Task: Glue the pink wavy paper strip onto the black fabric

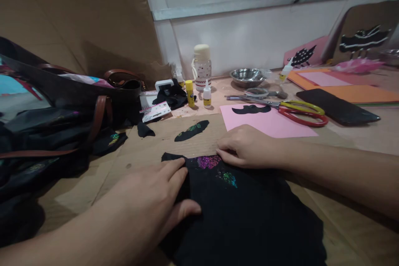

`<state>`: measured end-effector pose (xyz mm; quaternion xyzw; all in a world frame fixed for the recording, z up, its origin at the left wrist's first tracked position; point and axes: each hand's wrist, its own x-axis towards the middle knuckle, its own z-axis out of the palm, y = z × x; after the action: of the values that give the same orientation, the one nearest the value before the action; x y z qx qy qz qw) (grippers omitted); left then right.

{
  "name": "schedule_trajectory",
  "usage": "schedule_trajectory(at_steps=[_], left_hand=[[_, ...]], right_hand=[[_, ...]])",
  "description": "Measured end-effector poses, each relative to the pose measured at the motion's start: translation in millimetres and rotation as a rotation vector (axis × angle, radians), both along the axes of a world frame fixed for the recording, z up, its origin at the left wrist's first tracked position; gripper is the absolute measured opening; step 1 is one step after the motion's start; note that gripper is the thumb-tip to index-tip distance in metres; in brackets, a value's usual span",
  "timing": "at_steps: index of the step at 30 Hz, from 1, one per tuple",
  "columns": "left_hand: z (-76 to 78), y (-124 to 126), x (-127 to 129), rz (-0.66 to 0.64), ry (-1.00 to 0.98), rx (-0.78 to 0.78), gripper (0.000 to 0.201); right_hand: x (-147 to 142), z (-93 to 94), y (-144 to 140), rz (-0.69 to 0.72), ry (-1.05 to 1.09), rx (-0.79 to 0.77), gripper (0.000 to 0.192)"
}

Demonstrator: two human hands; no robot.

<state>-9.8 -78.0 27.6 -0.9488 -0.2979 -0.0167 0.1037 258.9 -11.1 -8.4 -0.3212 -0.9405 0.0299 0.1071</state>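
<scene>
Your left hand (152, 199) lies flat, released, on the black cloth (243, 216) spread on the counter (343, 224); right hand (243, 147) pinches its top edge beside the glitter patch (209, 161). Drag a finger across and it could smear.

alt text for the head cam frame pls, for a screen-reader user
Two bare hands press flat on a black fabric piece with glitter patches: the left hand on its left edge, the right hand at its top edge. Behind lie pink paper, red-and-yellow scissors, glue bottles and a dark bag.
</scene>
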Motion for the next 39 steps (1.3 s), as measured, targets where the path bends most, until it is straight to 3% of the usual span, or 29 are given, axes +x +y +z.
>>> schedule_trajectory(at_steps=[2, 4, 7, 9, 16, 39], left_hand=[[1.3, 6, 1, 0.125, -0.240, -0.257, 0.024], [-2.7, 13, 4, 0.207, -0.572, -0.669, 0.014], [-14.8, 24, 9, 0.257, -0.967, -1.373, 0.024], [-22.0, 29, 11, 0.288, -1.069, -1.593, 0.034], [-26.0, 34, 11, 0.351, -1.108, -1.630, 0.033], [-23.1, 36, 9, 0.340, -1.068, -1.661, 0.026]], right_hand=[[0, 0.0, 0, -0.001, -0.001, 0.001, 0.030], [0, 0.2, 0, -0.001, -0.005, 0.003, 0.030], [0, 1.1, -1, 0.000, -0.008, 0.000, 0.030], [1, 1.5, -1, 0.003, -0.005, -0.004, 0.030], [1, -0.8, 1, 0.010, 0.009, -0.001, 0.032], [0, 2.3, 0, -0.011, -0.028, -0.026, 0.032]])
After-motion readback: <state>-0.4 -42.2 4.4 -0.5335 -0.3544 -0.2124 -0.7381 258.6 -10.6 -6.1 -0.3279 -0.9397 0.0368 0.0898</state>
